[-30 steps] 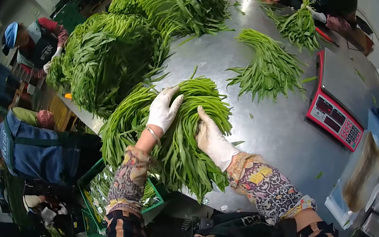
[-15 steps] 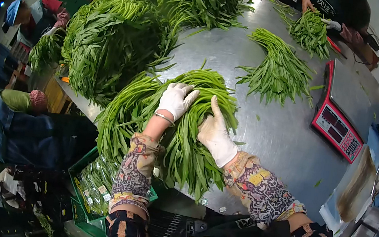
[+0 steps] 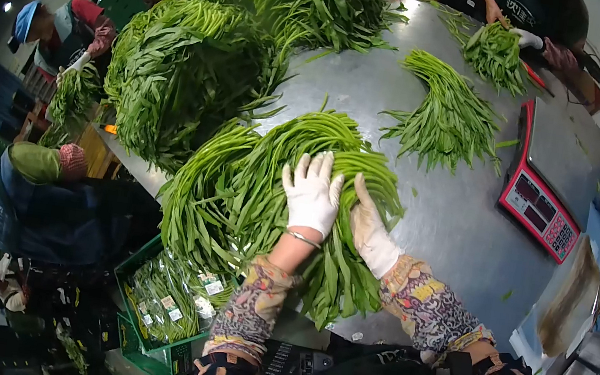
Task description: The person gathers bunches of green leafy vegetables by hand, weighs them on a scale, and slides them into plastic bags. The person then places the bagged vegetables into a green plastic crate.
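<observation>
A pile of long-stemmed leafy greens (image 3: 273, 161), looking like water spinach, lies on the metal table in front of me. Flat on top of the stems rests my left hand (image 3: 312, 195), white-gloved, its fingers spread. Beside it my right hand (image 3: 372, 234), also gloved, is at the pile's right side, thumb pointing up and the other fingers curled into the stems, partly hidden. The stems under both hands bend over toward the right, and their leaves hang down toward the table's near edge.
A separate bunch of greens (image 3: 448, 116) lies beyond, left of a red digital scale (image 3: 542, 214). Large heaps of greens (image 3: 176, 86) stand at the far left. A green crate (image 3: 133, 337) holds bagged greens. Co-workers stand at the left and far right; one handles a bunch (image 3: 497, 54).
My left hand has slid right and a little down, its fingers now spread flat. My right hand has also moved right, and the stems at the pile's right side have shifted with them.
</observation>
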`<state>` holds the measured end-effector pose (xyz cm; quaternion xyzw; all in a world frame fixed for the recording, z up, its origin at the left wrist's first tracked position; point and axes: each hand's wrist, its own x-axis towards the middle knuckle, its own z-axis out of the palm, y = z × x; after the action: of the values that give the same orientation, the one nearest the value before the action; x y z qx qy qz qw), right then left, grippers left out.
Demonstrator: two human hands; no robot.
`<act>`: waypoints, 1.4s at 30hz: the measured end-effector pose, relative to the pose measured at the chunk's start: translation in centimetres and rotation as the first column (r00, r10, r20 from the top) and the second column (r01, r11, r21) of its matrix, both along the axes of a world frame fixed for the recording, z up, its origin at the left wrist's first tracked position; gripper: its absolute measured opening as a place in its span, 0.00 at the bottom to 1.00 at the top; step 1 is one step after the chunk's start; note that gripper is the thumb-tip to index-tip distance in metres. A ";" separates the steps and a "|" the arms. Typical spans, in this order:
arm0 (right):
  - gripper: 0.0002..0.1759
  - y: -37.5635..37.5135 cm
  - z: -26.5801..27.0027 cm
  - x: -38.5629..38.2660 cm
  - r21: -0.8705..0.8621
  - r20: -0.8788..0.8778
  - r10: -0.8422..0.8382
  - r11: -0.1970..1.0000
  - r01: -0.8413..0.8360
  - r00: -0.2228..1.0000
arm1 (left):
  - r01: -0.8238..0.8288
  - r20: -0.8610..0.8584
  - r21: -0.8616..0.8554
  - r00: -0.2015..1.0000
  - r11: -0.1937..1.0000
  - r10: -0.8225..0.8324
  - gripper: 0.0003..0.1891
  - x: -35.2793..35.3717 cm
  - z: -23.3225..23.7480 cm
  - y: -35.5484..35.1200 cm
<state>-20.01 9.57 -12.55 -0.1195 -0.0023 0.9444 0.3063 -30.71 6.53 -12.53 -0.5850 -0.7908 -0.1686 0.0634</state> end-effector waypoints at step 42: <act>0.36 -4.2 4.2 14.6 0.389 -0.061 0.075 0.920 -0.045 0.995 | 0.356 0.034 -0.033 0.934 0.934 -0.355 0.59 11.3 16.1 -9.4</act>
<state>-5.38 5.34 -8.39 -0.0212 -0.1811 0.9380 0.2948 -19.40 -2.89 3.61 -0.7171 -0.6759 -0.1700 0.0094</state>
